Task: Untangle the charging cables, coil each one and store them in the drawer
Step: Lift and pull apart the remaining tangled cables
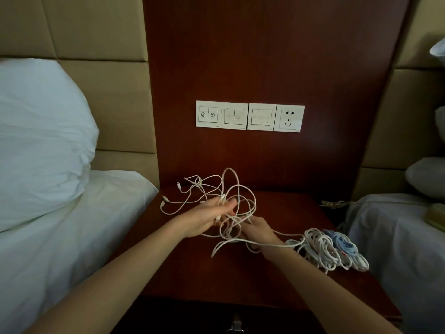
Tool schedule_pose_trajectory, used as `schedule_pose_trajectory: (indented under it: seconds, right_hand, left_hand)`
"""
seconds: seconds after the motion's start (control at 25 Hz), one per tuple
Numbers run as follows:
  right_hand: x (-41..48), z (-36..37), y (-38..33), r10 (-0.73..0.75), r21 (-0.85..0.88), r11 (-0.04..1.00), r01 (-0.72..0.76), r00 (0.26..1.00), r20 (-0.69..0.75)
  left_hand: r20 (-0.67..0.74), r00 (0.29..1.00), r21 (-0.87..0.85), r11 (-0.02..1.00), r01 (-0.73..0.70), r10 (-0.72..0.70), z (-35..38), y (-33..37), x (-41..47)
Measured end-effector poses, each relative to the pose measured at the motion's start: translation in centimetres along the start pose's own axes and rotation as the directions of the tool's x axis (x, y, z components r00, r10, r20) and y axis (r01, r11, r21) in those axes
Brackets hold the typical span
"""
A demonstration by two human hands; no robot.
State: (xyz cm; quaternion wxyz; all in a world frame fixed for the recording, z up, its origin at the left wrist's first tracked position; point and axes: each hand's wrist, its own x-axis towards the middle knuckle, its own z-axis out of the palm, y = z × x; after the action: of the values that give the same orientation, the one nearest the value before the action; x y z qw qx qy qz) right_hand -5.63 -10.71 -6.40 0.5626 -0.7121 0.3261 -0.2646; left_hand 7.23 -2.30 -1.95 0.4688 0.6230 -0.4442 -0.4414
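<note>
White tangle of thin charging cables (230, 233) hangs just above the red-brown wooden counter (183, 268), strands grasped in left grip (207, 218) and right grip (257, 230). Judged light, limp and snag-prone; best taken near a plug end.

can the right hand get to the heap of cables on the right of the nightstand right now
Probably, once freed: the heap of cables lies on the nightstand beside the right forearm, nothing between. But the right hand grips the tangled white cables, one strand crossing its wrist.
</note>
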Motion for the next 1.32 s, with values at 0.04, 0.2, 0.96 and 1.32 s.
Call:
schedule_pose_trajectory:
  seconds: [0.04, 0.2, 0.96, 1.32]
  right_hand:
    - [0.0, -0.1, -0.3, 0.033, 0.029, 0.999, -0.033, 0.999, -0.008]
    - [-0.2, 0.3, -1.3, 0.092, 0.041, 0.995, -0.092, 0.996, 0.017]
    - [0.0, 0.1, -0.8, -0.085, -0.123, 0.990, 0.063, 0.979, -0.185]
    - [-0.1, 0.2, -1.0, -0.105, -0.065, 0.994, 0.093, 0.969, -0.225]
  left_hand:
    - [0.086, 0.996, 0.117, 0.992, -0.035, 0.025, -0.4, -0.5, -0.2]
    - [-0.047, 0.974, 0.337, 0.921, -0.194, 0.223, 0.4, -2.0, 0.8]
    - [-0.191, 0.954, 0.027, 0.973, -0.230, 0.231, 2.4, -1.7, 1.2]
    - [-0.259, 0.963, -0.359, 0.918, -0.165, 0.071, 2.4, -2.6, 0.9]
